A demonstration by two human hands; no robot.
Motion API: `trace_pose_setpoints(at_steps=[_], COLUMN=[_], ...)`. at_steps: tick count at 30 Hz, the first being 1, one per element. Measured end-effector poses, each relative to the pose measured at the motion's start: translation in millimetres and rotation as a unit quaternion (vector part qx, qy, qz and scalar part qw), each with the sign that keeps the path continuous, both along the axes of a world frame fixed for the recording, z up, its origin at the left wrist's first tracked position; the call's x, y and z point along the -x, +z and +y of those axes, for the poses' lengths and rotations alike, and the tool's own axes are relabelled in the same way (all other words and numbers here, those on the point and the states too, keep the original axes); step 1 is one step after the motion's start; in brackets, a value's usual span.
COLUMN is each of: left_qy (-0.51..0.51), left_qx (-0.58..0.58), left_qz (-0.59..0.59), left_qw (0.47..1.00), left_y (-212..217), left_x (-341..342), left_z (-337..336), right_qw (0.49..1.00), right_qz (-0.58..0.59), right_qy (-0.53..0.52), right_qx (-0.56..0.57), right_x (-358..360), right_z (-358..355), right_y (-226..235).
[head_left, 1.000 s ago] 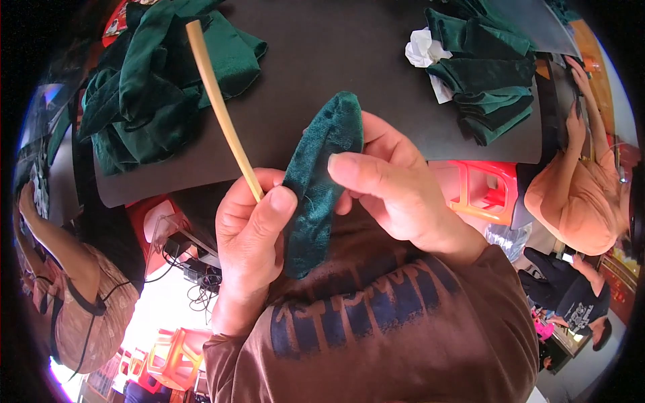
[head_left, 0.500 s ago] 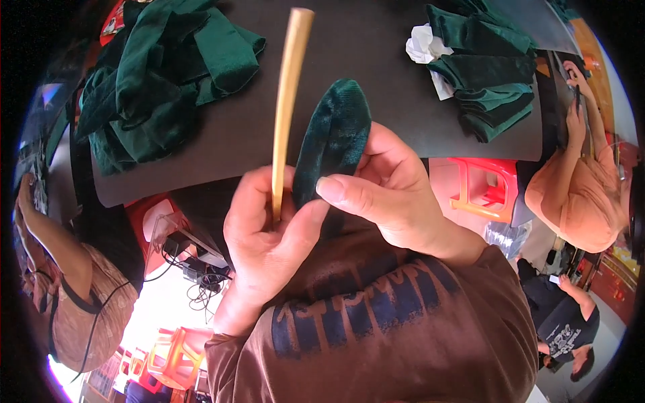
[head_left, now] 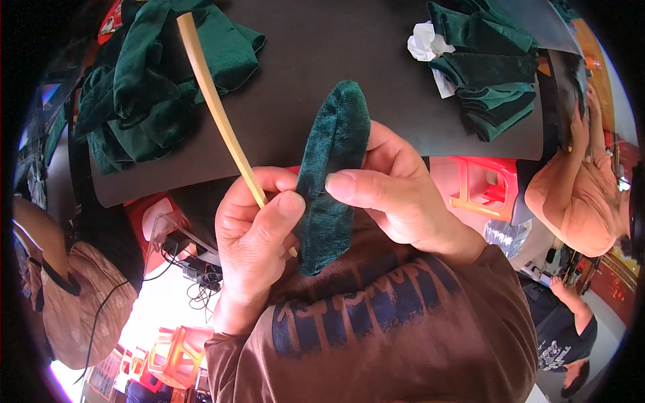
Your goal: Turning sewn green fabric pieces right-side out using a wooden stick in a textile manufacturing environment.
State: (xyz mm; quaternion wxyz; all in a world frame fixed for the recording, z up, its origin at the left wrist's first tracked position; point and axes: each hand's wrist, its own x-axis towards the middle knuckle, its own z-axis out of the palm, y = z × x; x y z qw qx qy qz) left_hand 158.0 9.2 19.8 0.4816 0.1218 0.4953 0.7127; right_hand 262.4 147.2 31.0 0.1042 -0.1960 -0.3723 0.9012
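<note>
A pale wooden stick [head_left: 216, 104], slightly curved, is gripped in my left hand [head_left: 255, 232], its long end slanting up and to the left over the table. Its lower tip pokes out below my fingers. My right hand [head_left: 396, 195] pinches a narrow dark green velvet piece [head_left: 336, 141] between thumb and fingers. That piece has a rounded top end, a lengthwise seam or fold, and hangs upright in front of my shirt. My left thumb lies against its left edge; whether it also pinches the cloth I cannot tell.
On the dark table [head_left: 289, 60] lie a heap of green velvet [head_left: 154, 87] at left and folded velvet strips [head_left: 490, 74] at right, beside crumpled white paper [head_left: 427, 43]. A red stool [head_left: 480, 188] stands beyond my right arm. Other people work at both sides.
The stick has tilted from nearly upright to leaning left. The velvet piece now shows its full length, its lower end out from behind my left hand, whose thumb has shifted.
</note>
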Motion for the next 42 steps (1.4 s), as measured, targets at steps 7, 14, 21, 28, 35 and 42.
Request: trace_pose_setpoints(at_steps=[7, 14, 21, 28, 35, 42], left_qy=[0.039, 0.043, 0.116, -0.022, -0.031, -0.012], left_qx=[-0.007, -0.027, -0.055, 0.015, 0.036, 0.004], left_qz=[-0.052, -0.046, 0.147, 0.253, 0.247, 0.015], left_qw=[0.998, 0.998, 0.981, 0.967, 0.968, 1.0], left_y=[3.9, 7.3, 7.8, 12.9, 11.9, 8.5], left_x=[-3.2, -3.8, -7.9, -2.3, -3.3, -3.2], left_z=[5.4, 7.1, 9.5, 7.6, 7.4, 4.5], right_qw=[1.0, 0.999, 0.998, 0.999, 0.999, 0.999], right_qz=[-0.006, -0.026, -0.015, -0.013, -0.017, -0.007], right_qy=[-0.02, -0.005, -0.026, -0.036, 0.0, 0.029], right_qx=[-0.014, -0.025, -0.046, -0.029, -0.041, -0.022], right_x=[0.2, -4.0, -6.3, -7.2, -8.4, -7.7], right_z=[0.2, -0.8, -1.6, -3.8, -4.2, -0.2], right_y=[1.0, 8.6, 8.5, 12.3, 13.0, 8.9])
